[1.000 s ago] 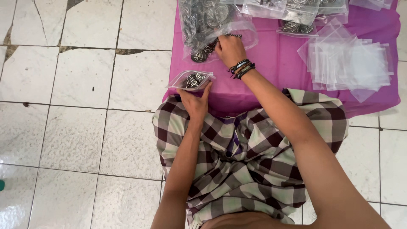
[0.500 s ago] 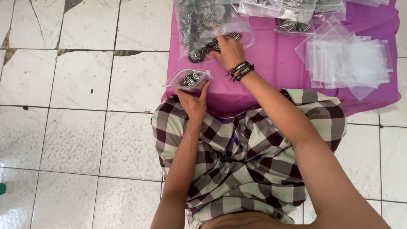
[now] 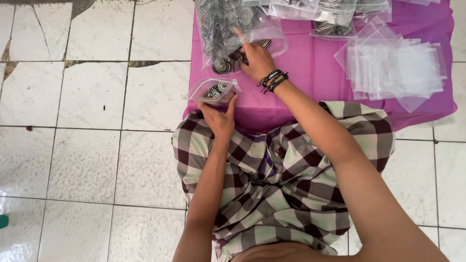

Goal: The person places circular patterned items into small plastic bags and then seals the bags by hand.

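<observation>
A small clear plastic bag (image 3: 213,91) with a few black-and-white spiral discs inside is held by the left hand (image 3: 219,118) at the near left edge of the magenta cloth (image 3: 310,73), which is spread on the white tiled floor (image 3: 82,111). The left fingers are curled under and around the bag's near side, with the thumb raised against its right edge, so the bag is pinched and kept open towards the far side. The right hand (image 3: 256,59) is stretched further away, into the mouth of a large clear bag (image 3: 228,29) filled with the same spiral discs. Its fingers are bent down among the discs at the bag's opening; whether a disc is pinched cannot be told. Beaded bracelets (image 3: 274,79) are worn on the right wrist. A stack of empty clear bags (image 3: 398,68) lies at the right of the cloth, well apart from both hands. A checked sarong (image 3: 281,184) covers the lap nearest the camera.
</observation>
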